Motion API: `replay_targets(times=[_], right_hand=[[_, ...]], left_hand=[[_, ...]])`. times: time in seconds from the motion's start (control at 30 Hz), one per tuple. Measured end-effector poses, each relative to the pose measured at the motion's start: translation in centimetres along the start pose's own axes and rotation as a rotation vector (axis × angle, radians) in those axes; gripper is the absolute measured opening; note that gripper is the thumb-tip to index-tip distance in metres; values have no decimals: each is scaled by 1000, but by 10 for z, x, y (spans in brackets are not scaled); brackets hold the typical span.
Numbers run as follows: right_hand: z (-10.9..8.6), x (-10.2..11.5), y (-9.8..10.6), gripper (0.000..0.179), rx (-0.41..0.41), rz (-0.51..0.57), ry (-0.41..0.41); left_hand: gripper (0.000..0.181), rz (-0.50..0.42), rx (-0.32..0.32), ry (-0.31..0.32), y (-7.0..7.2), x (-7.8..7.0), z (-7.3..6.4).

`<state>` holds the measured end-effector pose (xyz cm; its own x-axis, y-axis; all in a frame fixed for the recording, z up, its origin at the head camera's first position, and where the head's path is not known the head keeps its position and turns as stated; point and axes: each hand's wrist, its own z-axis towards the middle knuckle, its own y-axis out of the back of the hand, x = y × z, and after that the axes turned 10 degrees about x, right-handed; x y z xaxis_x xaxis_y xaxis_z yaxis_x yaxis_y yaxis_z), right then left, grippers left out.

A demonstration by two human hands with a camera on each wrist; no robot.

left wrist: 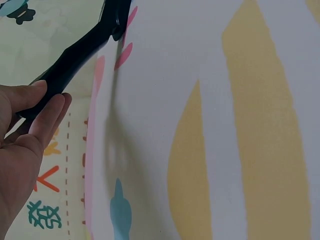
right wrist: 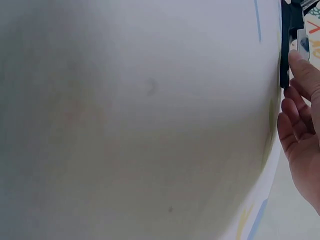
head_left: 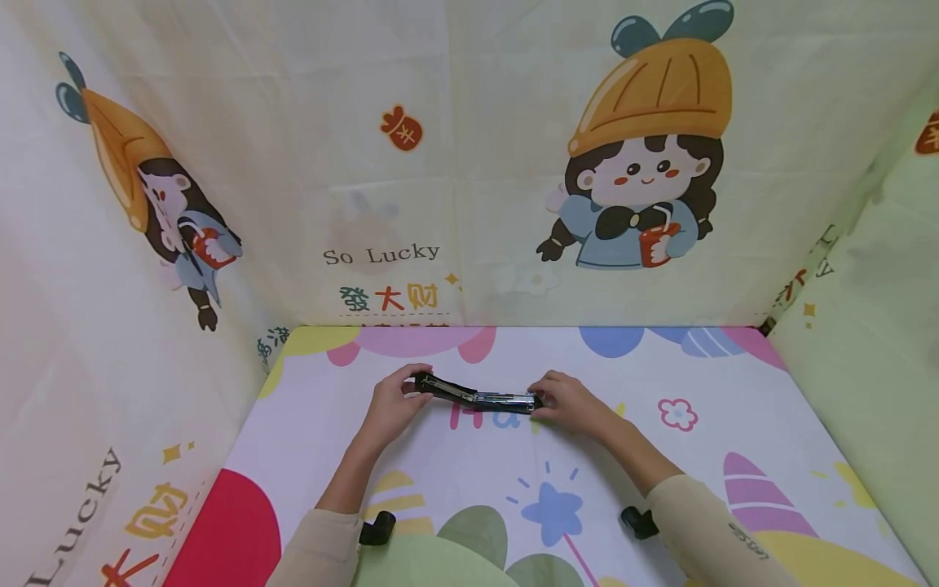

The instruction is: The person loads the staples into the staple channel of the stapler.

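A black stapler with a metal magazine is swung wide open, bent slightly at its hinge, and held above the table between both hands. My left hand pinches one end of it between thumb and fingers. In the left wrist view that hand grips the smooth black arm of the stapler. The opposite end, where the silvery magazine lies, is pinched by my right hand. At the edge of the right wrist view, the right hand has its thumb against the stapler.
A colourful printed cover lies over the table. Pale printed fabric walls stand behind it and on both sides. Black devices sit by each forearm.
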<state>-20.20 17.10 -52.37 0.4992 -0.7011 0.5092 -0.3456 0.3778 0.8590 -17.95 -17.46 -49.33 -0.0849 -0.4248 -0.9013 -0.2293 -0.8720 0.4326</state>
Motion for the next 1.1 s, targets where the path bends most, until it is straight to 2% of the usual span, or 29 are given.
replay_targets(times=[0.33,0.47,0.67,1.1], right_hand=[[0,0,-1,37,17,65,-45],[1,-1,-2,36,15,54,-39],[2,-1,-3,35,33,56,-71],[4,1,-3,33,50,81,-94]], left_hand=[[48,6,0,-2,0,-2,-1],[49,8,3,0,-1,-4,0],[48,8,-3,-11,-3,-9,0],[50,-1,9,-48,-17,-17,5]])
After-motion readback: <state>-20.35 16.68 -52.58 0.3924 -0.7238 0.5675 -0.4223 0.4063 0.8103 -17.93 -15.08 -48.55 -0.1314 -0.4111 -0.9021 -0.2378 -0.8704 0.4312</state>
